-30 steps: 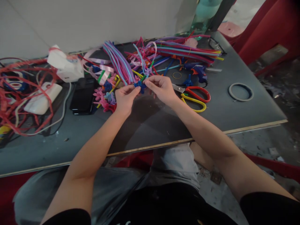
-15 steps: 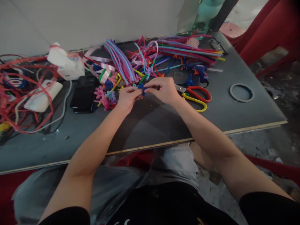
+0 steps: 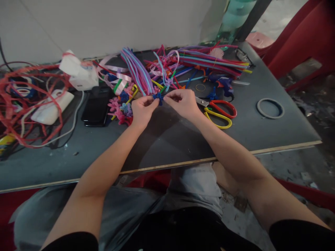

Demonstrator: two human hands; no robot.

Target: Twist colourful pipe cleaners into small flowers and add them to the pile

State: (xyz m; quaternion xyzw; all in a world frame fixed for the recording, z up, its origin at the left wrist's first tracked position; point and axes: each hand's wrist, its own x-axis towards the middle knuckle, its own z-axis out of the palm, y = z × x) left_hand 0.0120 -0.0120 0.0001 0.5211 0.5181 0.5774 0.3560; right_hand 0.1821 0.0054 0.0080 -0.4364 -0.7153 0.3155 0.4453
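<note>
A small blue pipe-cleaner flower [image 3: 158, 98] is pinched between my two hands above the grey table [image 3: 170, 139]. My left hand [image 3: 141, 109] grips it from the left with fingers closed. My right hand [image 3: 181, 102] pinches it from the right with thumb and forefinger. Just left of my left hand lies a cluster of finished pink, purple and blue pipe-cleaner flowers [image 3: 120, 108]. Behind my hands spreads a heap of coloured pipe cleaners [image 3: 183, 62].
Scissors with red and yellow handles [image 3: 220, 113] lie right of my right hand. A tape ring [image 3: 270, 108] sits further right. A blue glue gun [image 3: 222, 83], a black phone [image 3: 96, 108], a white box [image 3: 78, 75] and tangled red cord [image 3: 23, 101] fill the back and left.
Both hands stay pinched on the blue flower and have drawn slightly closer together; the view has shifted a little.
</note>
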